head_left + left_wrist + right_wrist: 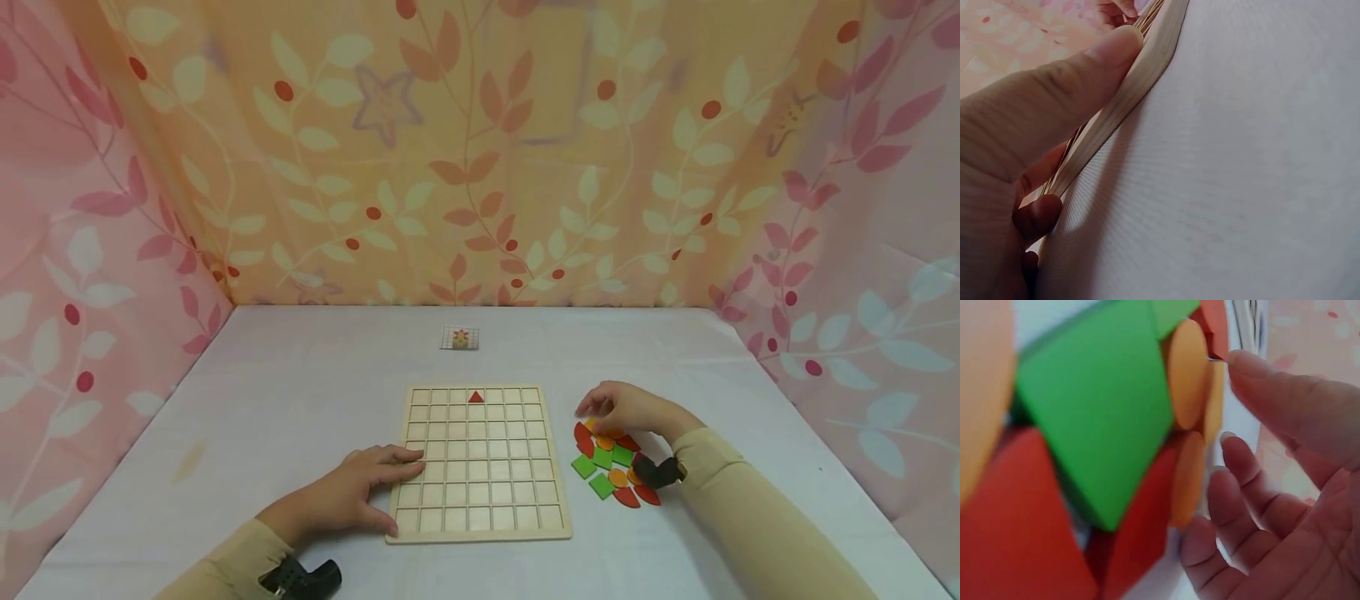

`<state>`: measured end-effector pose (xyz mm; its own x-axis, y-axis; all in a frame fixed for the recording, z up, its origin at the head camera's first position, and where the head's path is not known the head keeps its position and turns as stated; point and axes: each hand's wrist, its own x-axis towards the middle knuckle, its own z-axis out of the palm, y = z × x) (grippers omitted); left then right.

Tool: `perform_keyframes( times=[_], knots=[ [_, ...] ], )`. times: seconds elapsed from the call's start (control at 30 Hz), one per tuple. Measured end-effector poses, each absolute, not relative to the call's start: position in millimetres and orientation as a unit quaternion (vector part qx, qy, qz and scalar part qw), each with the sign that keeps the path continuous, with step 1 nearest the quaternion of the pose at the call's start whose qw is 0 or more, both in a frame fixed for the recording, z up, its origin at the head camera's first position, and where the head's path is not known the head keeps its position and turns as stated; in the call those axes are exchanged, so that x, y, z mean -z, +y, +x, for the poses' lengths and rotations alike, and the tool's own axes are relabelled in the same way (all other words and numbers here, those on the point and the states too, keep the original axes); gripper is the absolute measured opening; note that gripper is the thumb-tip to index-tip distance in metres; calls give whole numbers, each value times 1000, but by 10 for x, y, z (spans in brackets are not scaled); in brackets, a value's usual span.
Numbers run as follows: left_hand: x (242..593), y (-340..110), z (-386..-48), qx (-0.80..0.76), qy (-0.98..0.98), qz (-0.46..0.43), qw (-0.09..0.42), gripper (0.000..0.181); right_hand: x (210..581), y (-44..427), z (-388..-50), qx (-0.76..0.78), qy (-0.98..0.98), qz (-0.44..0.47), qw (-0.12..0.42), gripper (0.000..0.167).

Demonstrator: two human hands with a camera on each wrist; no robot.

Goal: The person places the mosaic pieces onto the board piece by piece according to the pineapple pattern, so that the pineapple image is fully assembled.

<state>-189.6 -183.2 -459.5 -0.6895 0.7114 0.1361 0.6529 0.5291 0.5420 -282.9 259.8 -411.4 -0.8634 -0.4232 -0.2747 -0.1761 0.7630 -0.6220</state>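
In the head view, my left hand (345, 492) rests at the left edge of a pale wooden grid board (480, 535). Its thumb (1100, 56) lies on the rim near the front corner, and other fingertips touch the side farther back. A red triangle (476, 397) sits in a back-row square. My right hand (633, 410) hovers with bent fingers over the back of a pile of flat pieces, nothing seen between thumb and fingers. Closest to it are orange rounds (1188, 375), a green square (1094, 406) and red curved pieces (1022, 519).
A small picture card (460, 337) with a gridded flower-like pattern lies behind the board. More green squares (602, 486) and red pieces (626, 497) are spread right of the board on the white cloth (322, 358). Patterned curtains (480, 167) surround the table.
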Motion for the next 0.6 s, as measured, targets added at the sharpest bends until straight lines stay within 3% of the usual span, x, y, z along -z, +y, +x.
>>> perform_keyframes(
  times=[0.2,0.6],
  knots=[
    [4595,-1828,-1896,-295,872,387,56,81,4169,2574,-2834,294,912,-211,194,17],
    [4605,-1838,-1887,-292,867,401,45,81,4199,2546,-2845,264,923,-206,191,18]
  ],
)
